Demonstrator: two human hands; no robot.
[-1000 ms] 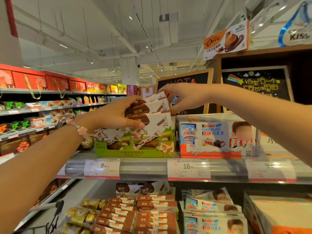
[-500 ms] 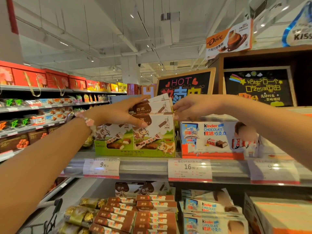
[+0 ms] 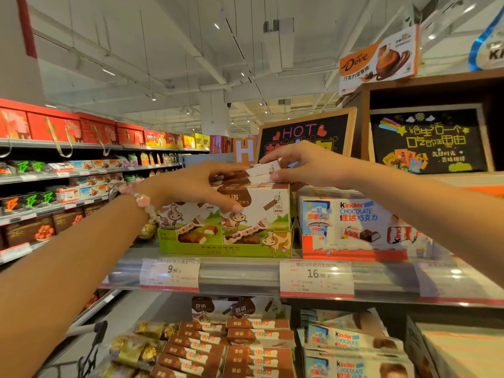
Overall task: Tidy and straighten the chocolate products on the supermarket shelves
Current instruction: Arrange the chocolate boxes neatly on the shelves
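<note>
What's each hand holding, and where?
Right hand pinches the top box at its right end. Left hand grips the stacked boxes from the left side, thumb on the front.

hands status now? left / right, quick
Left hand: fingers curled round the stacked chocolate boxes, thumb on the front.
Right hand: pinching the top chocolate box.
</note>
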